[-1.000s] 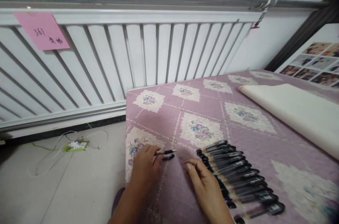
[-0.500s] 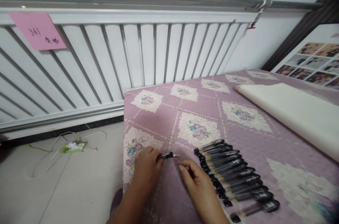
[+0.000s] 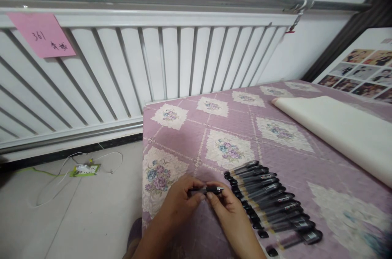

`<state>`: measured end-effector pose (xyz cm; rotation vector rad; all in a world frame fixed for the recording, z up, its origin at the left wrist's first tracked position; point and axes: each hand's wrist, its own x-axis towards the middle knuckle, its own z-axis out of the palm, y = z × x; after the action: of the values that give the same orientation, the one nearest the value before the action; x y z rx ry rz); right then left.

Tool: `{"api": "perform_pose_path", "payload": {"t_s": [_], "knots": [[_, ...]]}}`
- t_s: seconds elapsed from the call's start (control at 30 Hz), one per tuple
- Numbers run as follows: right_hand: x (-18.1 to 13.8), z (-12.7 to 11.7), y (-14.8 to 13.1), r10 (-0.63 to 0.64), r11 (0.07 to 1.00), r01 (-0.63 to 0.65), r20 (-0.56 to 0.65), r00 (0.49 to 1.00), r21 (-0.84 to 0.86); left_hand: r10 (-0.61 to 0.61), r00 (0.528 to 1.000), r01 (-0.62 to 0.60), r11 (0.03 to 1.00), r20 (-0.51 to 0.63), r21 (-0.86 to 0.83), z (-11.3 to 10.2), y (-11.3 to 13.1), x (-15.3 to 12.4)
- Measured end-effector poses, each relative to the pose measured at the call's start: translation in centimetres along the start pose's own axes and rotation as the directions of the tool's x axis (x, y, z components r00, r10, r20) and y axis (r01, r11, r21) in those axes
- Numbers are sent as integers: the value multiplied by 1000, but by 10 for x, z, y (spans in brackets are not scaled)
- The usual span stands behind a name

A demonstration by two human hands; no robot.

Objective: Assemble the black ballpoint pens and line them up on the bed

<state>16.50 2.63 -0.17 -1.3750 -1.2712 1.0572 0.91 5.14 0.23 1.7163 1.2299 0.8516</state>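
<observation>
A black pen [image 3: 213, 189] lies level between my two hands, just above the flowered cover. My left hand [image 3: 183, 198] is closed round its left part. The thumb and fingers of my right hand [image 3: 229, 206] pinch it near its right end, where a pale tip shows. Part of the pen is hidden by my fingers. Right beside my right hand lies a slanting row of several black pens [image 3: 277, 199], side by side. Small black pieces like caps [image 3: 262, 234] sit by their left ends.
A purple quilted cover [image 3: 235, 122] spreads over the surface. A folded cream sheet [image 3: 333, 124] and a photo board [image 3: 358, 71] are at the right. Behind stands a white radiator [image 3: 186, 59] with a pink note [image 3: 45, 36]. A power strip [image 3: 85, 170] lies on the floor.
My left hand has moved right and slightly down with the pen, to meet my right hand. My right hand, empty-looking before, now grips the pen's right end. The row of pens is unchanged.
</observation>
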Motion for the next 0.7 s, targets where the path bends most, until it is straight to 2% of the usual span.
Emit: {"api": "perform_pose_path", "payload": {"t_s": [0.13,0.23,0.3,0.53,0.7], "knots": [[1,-8,10,79,996,-83,-145,986,-22,-19,998,22,999,-64,47,-6,-1,1],[1,-13,10,95,995,-87,-281,955,40,-23,995,36,991,-100,128,-12,-1,3],[1,-14,8,100,994,-83,-318,943,68,-18,994,37,984,-110,173,-15,-3,4],[1,-13,10,12,995,-43,-319,948,-90,-2,997,22,972,-83,235,-17,-5,4],[-1,-12,8,0,981,-41,-207,978,-191,12,999,1,971,-52,240,-17,0,3]]}}
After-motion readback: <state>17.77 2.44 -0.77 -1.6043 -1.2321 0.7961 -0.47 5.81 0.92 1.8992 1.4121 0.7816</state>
